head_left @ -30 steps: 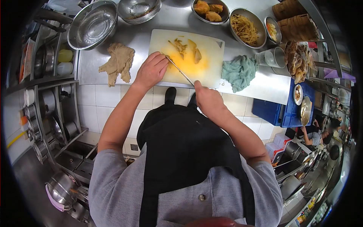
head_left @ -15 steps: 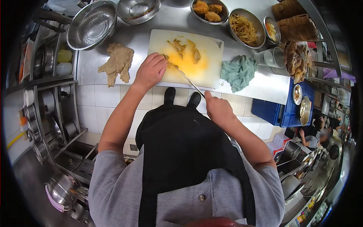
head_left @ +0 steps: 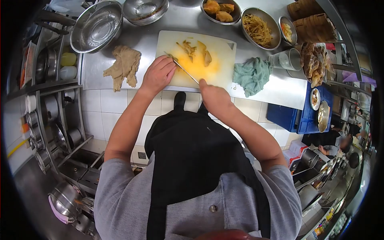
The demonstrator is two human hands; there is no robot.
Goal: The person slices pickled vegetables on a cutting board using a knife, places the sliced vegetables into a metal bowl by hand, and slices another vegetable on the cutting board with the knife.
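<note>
My right hand [head_left: 216,98] is wrapped round the handle of a knife [head_left: 187,73], whose blade slants up and left over the white cutting board [head_left: 224,76]. The blade's far end meets a small yellow-brown vegetable piece [head_left: 169,55], pickled by its look. My left hand [head_left: 158,75] presses that piece down at the board's left edge with curled fingers, which hide part of it. Beyond the blade lie a pile of cut strips [head_left: 187,48] and larger slices [head_left: 205,54] of the same vegetable. Yellow juice stains the middle of the board.
A tan cloth [head_left: 123,68] lies left of the board, a green cloth [head_left: 252,77] right. Behind stand a strainer [head_left: 97,26], a bowl of orange-yellow chunks [head_left: 221,23] and a bowl of shreds [head_left: 261,29]. A clear container [head_left: 286,60] sits at right. A co-worker [head_left: 328,148] is far right.
My right hand has slid the knife forward and to the left, bringing it over the board and against the piece. My left hand has barely moved.
</note>
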